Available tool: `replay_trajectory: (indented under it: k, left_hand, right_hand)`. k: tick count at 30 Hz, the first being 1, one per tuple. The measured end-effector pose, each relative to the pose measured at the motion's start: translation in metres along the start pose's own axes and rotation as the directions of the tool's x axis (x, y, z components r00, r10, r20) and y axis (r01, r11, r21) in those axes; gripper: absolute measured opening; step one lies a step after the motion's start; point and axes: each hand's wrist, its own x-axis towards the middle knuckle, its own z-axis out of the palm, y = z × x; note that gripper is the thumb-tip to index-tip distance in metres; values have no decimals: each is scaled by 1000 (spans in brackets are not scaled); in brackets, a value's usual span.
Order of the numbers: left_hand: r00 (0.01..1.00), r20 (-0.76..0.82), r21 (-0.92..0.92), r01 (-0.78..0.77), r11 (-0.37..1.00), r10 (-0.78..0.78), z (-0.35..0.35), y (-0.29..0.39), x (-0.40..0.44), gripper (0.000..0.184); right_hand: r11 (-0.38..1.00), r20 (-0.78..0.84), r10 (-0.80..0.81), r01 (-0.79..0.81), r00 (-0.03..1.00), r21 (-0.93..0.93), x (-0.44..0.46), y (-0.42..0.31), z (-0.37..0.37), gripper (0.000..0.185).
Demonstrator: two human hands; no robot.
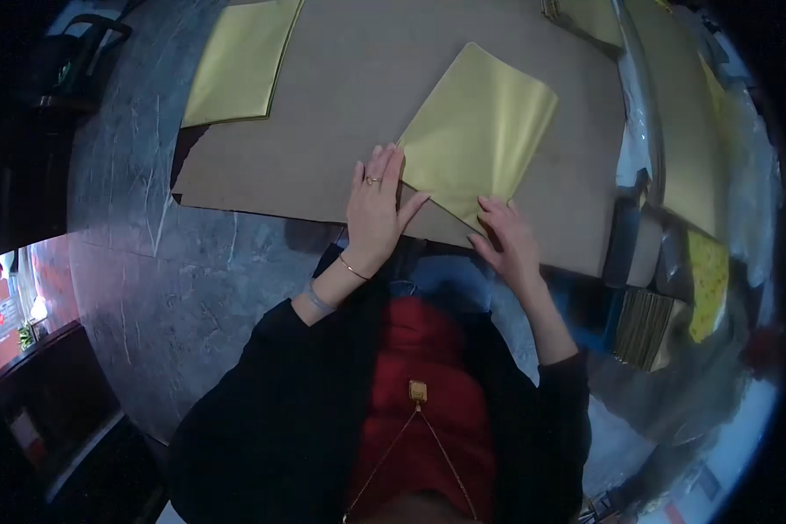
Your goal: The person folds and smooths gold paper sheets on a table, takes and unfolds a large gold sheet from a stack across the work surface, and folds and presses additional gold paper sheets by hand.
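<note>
Watching remotely, I see a gold sheet [467,131] askew on a brown board [349,87]. The left hand [377,205], fingers straight, thumb spread, grips nothing at its left edge; the right hand [506,237] curls at its lower corner, hold unclear. Uneven pressure could crease it. A pile [690,131] hems the right.

Sheet [467,131] on board [349,105]; stack [240,65] left of sheet.

dim, cool light | fisheye curvature, black corners | gold sheet [473,131] glossy
</note>
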Motion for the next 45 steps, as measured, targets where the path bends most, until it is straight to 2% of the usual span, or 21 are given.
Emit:
replay_trajectory:
  k: [4, 7, 18, 21, 24, 28, 30, 32, 35, 38, 40, 41, 43, 45]
  left_hand:
    - [999, -38, -2, -22, 1000, 22, -2, -4, 3, 68]
    - [999, -30, -73, -21, 997, 19, -9, -8, 3, 68]
    - [998, -66, -75, -25, 997, 20, -12, -16, 8, 59]
    - [999, -39, -108, -9, 994, 4, -17, -24, 10, 51]
    - [997, 80, -238, 9, 971, 11, -25, -40, 17, 40]
    - [986, 165, -273, 23, 962, 23, -33, -47, 27, 41]
    - [977, 183, -121, 135, 983, -112, -33, -44, 33, 45]
    - [960, 234, -186, 198, 962, -152, -30, -47, 36, 47]
    - [949, 233, -210, 263, 942, -213, -33, -39, 38, 46]
    - [949, 250, -236, 254, 938, -195, -33, -40, 36, 43]
    - [929, 349, -156, 190, 969, -126, -35, -44, 36, 36]
    - [929, 349, -156, 190, 969, -126, -35, -46, 35, 36]
    - [935, 345, -172, 152, 973, -86, -34, -50, 35, 30]
    - [931, 354, -159, 153, 975, -88, -34, -51, 35, 29]
  right_hand:
    - [995, -108, -45, 35, 993, -91, 3, -6, 6, 26]
    - [991, -119, -72, 58, 990, -119, 1, -6, 8, 27]
    - [990, -126, -90, 75, 988, -115, -3, 1, 12, 28]
    - [991, -118, -91, 78, 989, -109, -4, 2, 11, 28]
    - [988, -105, -110, 96, 988, -124, -4, 3, 11, 27]
    - [981, -107, -95, 75, 990, -180, -4, -2, 12, 25]
    - [964, -123, -126, 92, 984, -248, -5, -7, 12, 24]
    - [942, -137, -160, 110, 978, -316, -5, -8, 12, 23]
    - [926, -117, -199, 147, 973, -348, -3, -7, 9, 20]
    - [952, -45, -184, 167, 982, -258, 5, -8, 1, 18]
    - [962, 124, -148, 172, 981, -214, 9, -5, 0, 21]
    - [962, 124, -148, 172, 981, -213, 11, -5, -1, 21]
    - [961, 143, -209, 230, 967, -151, 16, -6, -2, 33]
    - [960, 185, -192, 223, 964, -166, 19, -14, -7, 39]
